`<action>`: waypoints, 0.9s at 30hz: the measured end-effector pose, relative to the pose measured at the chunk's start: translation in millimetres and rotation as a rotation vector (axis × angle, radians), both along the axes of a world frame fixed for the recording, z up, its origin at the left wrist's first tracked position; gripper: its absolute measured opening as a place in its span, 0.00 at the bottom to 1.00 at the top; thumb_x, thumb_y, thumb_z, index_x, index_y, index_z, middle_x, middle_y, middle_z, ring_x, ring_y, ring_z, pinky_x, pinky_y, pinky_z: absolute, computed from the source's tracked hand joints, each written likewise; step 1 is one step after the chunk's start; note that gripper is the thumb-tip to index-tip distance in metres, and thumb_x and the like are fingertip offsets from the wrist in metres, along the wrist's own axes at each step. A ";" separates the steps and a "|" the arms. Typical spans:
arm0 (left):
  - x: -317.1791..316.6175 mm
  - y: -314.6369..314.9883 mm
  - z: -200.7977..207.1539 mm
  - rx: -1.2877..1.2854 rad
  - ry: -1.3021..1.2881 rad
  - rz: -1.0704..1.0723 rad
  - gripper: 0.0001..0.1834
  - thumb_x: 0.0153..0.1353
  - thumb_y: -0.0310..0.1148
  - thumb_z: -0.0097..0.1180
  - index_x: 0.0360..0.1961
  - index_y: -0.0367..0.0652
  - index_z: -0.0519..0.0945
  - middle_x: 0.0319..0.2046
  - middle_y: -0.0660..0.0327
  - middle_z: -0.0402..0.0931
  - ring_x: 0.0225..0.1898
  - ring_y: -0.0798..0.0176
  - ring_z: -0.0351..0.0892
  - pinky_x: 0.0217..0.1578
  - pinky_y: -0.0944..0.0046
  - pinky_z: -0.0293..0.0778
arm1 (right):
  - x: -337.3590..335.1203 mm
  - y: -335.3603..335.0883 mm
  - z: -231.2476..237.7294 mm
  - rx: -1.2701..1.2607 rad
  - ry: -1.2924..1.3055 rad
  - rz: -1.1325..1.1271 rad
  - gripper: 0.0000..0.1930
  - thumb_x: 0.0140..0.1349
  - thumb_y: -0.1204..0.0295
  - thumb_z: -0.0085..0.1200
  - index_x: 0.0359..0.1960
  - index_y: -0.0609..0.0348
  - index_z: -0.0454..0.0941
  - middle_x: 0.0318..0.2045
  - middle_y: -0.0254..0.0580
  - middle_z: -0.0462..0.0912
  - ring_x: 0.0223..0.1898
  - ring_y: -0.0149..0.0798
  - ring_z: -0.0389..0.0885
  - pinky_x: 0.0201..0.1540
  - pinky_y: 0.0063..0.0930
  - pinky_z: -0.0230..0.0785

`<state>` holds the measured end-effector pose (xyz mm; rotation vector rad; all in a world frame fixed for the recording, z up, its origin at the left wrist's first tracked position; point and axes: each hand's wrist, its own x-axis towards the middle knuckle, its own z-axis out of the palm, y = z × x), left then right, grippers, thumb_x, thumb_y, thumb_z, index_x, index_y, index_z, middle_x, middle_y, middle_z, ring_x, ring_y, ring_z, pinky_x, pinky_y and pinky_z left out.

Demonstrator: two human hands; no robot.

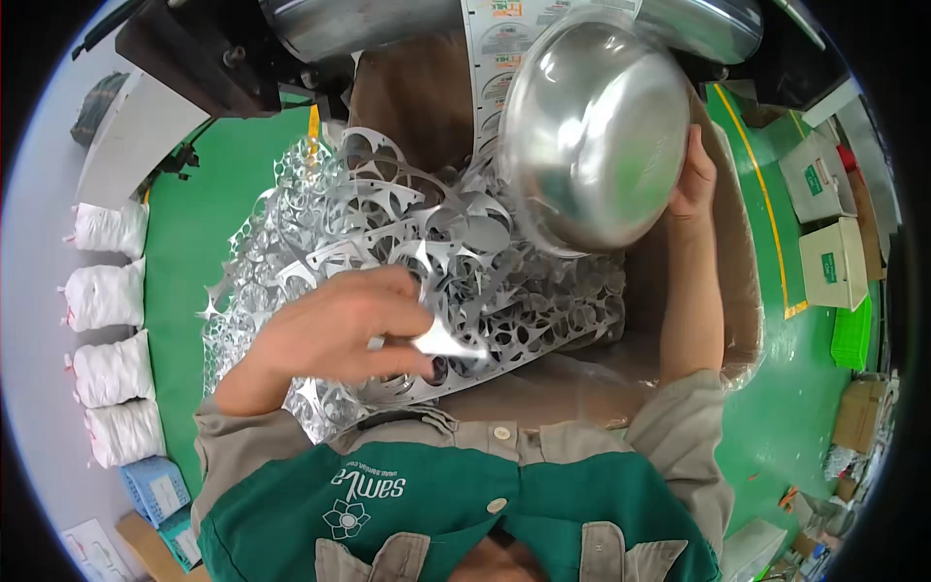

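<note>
My right hand grips a large shiny steel bowl by its right side. The bowl is tipped over, its rounded base toward me, and its inside is hidden. Slightly blurred, my left hand hovers over a heap of silvery punched scrap strips with round holes. Its fingers and thumb are spread apart. A bright scrap piece shows at the fingertips; whether they touch it cannot be told. The heap fills much of a brown cardboard box with a clear plastic liner.
Beyond the box, a printed web hangs between metal rollers. White bundles line the left wall. Across the green floor at right stand pale bins, a bright green crate and cardboard boxes.
</note>
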<state>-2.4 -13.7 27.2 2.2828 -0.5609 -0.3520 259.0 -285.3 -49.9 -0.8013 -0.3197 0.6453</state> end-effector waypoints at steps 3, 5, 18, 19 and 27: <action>-14.5 16.4 26.6 -0.276 -0.061 -0.203 0.18 0.44 0.38 0.66 0.15 0.40 0.69 0.17 0.62 0.66 0.25 0.55 0.68 0.27 0.58 0.65 | -2.4 18.5 -77.1 -0.145 -0.012 0.375 0.17 0.59 0.57 0.50 0.41 0.56 0.72 0.37 0.35 0.76 0.36 0.31 0.74 0.40 0.31 0.69; -26.3 26.8 29.0 -0.298 -0.057 -0.140 0.19 0.41 0.38 0.68 0.15 0.40 0.69 0.18 0.62 0.66 0.25 0.55 0.68 0.26 0.58 0.65 | 6.0 27.3 -146.4 -0.926 -0.331 0.488 0.24 0.56 0.54 0.54 0.45 0.61 0.71 0.39 0.42 0.76 0.42 0.36 0.73 0.45 0.32 0.65; -20.8 -7.1 -80.5 0.102 -0.305 0.010 0.17 0.46 0.43 0.62 0.13 0.46 0.69 0.11 0.65 0.64 0.25 0.59 0.67 0.24 0.60 0.64 | -4.2 37.9 -25.3 -0.069 -0.146 0.230 0.21 0.63 0.63 0.44 0.52 0.65 0.66 0.45 0.46 0.77 0.48 0.38 0.75 0.52 0.33 0.68; -18.9 -6.5 -82.6 0.069 -0.316 0.016 0.18 0.44 0.42 0.63 0.13 0.46 0.68 0.11 0.64 0.64 0.24 0.58 0.67 0.24 0.60 0.64 | -18.7 47.0 -45.0 -0.016 0.052 0.166 0.22 0.65 0.60 0.41 0.54 0.64 0.64 0.47 0.45 0.75 0.48 0.38 0.75 0.51 0.33 0.69; -15.2 -9.3 -83.1 0.257 -0.212 0.031 0.16 0.50 0.45 0.57 0.20 0.43 0.72 0.16 0.61 0.71 0.29 0.56 0.71 0.34 0.58 0.67 | -26.8 40.2 -223.4 -1.070 0.032 0.427 0.25 0.57 0.62 0.56 0.49 0.70 0.69 0.42 0.41 0.75 0.40 0.33 0.72 0.42 0.29 0.67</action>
